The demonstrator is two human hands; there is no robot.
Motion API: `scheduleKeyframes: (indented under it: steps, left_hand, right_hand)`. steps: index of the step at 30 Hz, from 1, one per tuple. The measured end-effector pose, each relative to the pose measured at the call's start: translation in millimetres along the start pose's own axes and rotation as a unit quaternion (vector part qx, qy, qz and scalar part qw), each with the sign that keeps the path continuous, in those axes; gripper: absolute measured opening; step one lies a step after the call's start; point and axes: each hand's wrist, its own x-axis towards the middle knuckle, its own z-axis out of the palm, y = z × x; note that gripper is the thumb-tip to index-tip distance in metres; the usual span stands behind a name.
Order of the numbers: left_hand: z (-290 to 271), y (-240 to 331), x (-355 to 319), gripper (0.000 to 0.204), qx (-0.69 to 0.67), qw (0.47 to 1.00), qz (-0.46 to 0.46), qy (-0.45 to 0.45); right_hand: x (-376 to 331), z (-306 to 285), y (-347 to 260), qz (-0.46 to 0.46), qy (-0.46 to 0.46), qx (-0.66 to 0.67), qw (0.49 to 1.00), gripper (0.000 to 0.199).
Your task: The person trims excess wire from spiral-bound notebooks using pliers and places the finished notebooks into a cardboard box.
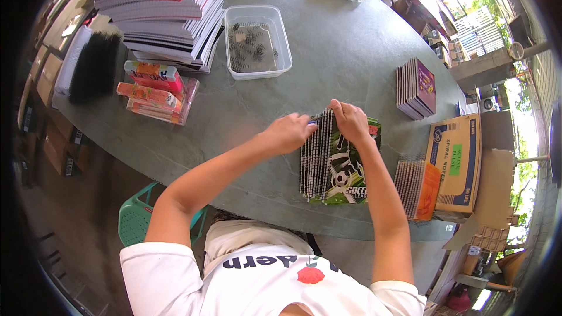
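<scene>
A stack of spiral notebooks [345, 167] with green and black soccer covers lies in front of me, its black wire bindings fanned out along the left side. My left hand [289, 133] is closed at the upper end of these bindings. A small blue thing shows at its fingertips, too covered to name. The fingers of my right hand [350, 122] are wrapped over the top edge of the notebooks near the spine, thumb side toward the bindings. My right forearm covers part of the covers.
A clear plastic tub [257, 41] holds loose black coils. Left of it stand a tall paper stack [170, 17] and pink-red wrapped packs [155, 90]. At right are purple notebooks [417, 89], orange spiral notebooks [429, 190] and a cardboard box [453, 167]. A green stool [134, 219] stands below the table's edge.
</scene>
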Motion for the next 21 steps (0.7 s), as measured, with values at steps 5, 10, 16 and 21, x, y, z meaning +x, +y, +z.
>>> scheduleKeyframes:
  steps: [5,10,16,21]
  left_hand:
    - [-38.4,-28.1,-65.4,0.046,0.129,0.986,-0.092,0.041]
    - [-5.5,-6.1,-79.4,0.055,0.231,0.962,0.018,0.145]
    - [77.5,36.1,-41.7,0.075,-0.507,0.829,-0.174,0.159]
    - [95.6,73.7,-34.1,0.083,-0.461,0.843,-0.192,0.201]
  right_hand:
    - [-27.4,-44.2,62.2,-0.004,0.152,0.268,0.951,0.054]
    - [-99.4,-8.6,131.3,0.184,0.000,0.666,0.723,0.059]
    - [-94.2,4.5,100.4,0.228,-0.037,0.703,0.673,0.075]
    - [-91.7,10.5,107.2,0.212,-0.033,0.708,0.673,0.080]
